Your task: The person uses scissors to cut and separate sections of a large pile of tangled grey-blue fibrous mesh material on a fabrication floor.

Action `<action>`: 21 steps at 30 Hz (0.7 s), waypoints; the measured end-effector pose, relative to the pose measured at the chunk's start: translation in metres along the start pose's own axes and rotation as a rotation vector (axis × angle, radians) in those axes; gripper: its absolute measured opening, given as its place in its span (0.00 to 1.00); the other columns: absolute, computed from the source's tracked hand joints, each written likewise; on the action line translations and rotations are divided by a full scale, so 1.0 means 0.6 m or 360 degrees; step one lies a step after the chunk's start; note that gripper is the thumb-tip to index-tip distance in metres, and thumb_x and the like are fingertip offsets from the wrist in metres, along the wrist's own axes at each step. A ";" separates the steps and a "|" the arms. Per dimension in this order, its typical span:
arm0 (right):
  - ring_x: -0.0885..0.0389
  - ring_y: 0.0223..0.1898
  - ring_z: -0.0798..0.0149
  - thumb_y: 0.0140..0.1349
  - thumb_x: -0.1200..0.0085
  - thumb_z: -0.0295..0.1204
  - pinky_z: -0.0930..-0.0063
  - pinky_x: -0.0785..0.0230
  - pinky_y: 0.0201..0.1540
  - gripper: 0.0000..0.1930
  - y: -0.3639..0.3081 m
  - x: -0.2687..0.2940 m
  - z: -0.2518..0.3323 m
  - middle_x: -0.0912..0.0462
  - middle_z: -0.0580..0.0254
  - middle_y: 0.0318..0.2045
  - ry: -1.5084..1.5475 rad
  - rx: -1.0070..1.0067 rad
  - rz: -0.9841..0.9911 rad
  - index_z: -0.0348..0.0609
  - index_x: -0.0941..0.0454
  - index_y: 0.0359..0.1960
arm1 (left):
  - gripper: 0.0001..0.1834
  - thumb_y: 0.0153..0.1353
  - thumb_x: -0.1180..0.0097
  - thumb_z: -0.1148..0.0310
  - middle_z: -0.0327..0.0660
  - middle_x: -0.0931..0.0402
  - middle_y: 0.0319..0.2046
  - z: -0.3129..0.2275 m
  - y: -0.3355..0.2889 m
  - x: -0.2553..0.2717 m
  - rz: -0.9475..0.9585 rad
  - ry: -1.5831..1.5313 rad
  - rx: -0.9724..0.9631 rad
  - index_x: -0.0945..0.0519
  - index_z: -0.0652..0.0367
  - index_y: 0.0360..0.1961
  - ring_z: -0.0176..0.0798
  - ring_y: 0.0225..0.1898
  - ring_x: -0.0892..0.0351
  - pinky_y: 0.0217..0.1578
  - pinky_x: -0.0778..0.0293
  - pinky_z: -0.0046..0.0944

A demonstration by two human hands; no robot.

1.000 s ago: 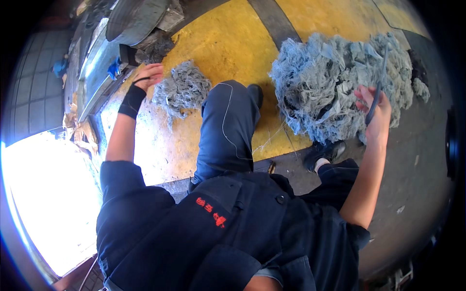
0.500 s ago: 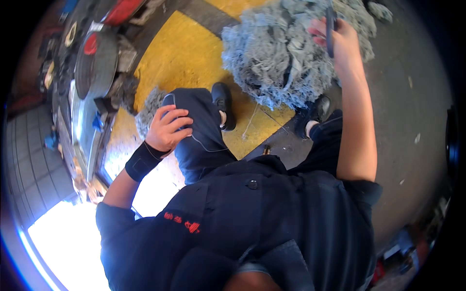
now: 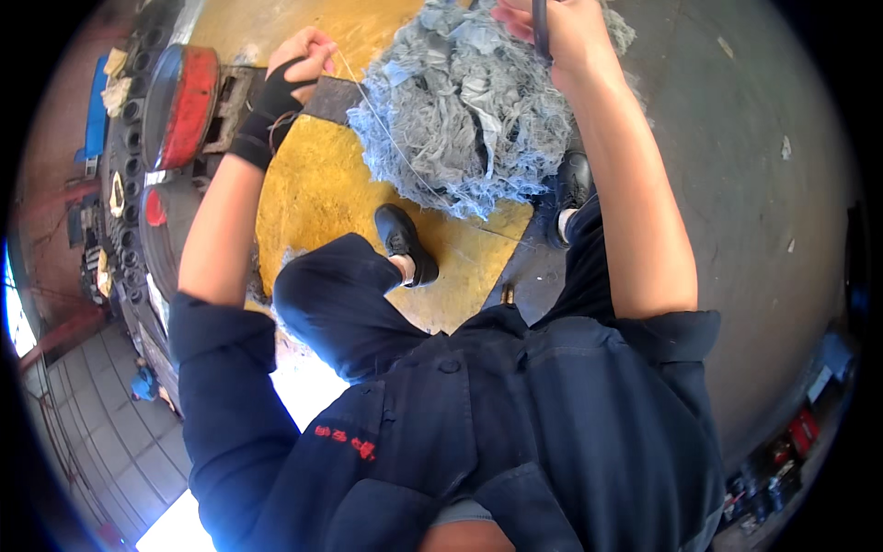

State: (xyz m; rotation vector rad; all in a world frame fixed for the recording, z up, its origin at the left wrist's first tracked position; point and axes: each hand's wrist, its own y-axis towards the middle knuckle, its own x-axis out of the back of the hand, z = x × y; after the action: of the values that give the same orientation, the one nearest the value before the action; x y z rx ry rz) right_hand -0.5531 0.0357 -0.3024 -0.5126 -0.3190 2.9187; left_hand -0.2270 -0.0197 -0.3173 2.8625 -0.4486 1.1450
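Observation:
A large pile of shredded grey-blue textile fibre (image 3: 432,110) lies in front of my feet. My left hand (image 3: 303,60), in a black wrist wrap, is at the pile's left side. Its fingers are pinched on a thin pale thread (image 3: 372,110), which runs down to the near edge of the pile. Over the pile's right far side is my right hand (image 3: 575,37), closed around a dark bar-shaped thing (image 3: 540,28). Its upper end is cut off by the picture's edge, and its kind cannot be made out.
My black shoes (image 3: 405,244) stand close to the pile. Yellow floor paint (image 3: 313,184) spreads at the left, grey floor (image 3: 736,184) at the right. A red and grey round drum (image 3: 189,106) stands at far left. Assorted items, including a red one (image 3: 803,432), lie at lower right.
My left hand has left my knee, moved forward to the pile and now pinches a thread. My right hand, still holding the dark thing, appears farther up and left in view.

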 end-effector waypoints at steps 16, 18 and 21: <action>0.21 0.30 0.68 0.53 0.40 0.29 0.80 0.32 0.32 0.12 -0.014 0.051 0.019 0.20 0.56 0.29 0.0082 0.0262 -0.0379 0.36 0.27 0.33 | 0.26 0.41 0.36 0.49 0.54 0.24 0.28 0.112 -0.042 -0.493 0.0271 -0.0182 0.0414 0.24 0.62 0.29 0.54 0.36 0.23 0.38 0.29 0.46; 0.20 0.34 0.67 0.52 0.40 0.28 0.80 0.34 0.35 0.11 -0.016 0.058 0.011 0.19 0.55 0.33 0.0083 0.0341 -0.0371 0.38 0.27 0.33 | 0.25 0.41 0.34 0.50 0.57 0.24 0.33 0.134 -0.044 -0.555 0.0170 0.0266 0.0662 0.23 0.62 0.28 0.57 0.40 0.23 0.40 0.28 0.48; 0.20 0.34 0.68 0.52 0.40 0.28 0.80 0.34 0.35 0.11 -0.015 0.055 0.011 0.19 0.55 0.33 0.0080 0.0283 -0.0377 0.38 0.27 0.33 | 0.19 0.48 0.39 0.55 0.59 0.25 0.37 0.144 -0.049 -0.573 0.0234 0.0434 0.0733 0.23 0.63 0.29 0.61 0.40 0.25 0.40 0.29 0.50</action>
State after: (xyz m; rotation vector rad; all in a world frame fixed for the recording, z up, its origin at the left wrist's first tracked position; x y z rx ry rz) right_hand -0.5849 0.0498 -0.3044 -0.4841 -0.1036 2.6674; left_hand -0.3978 0.0850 -0.6112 2.9985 -0.4350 1.8533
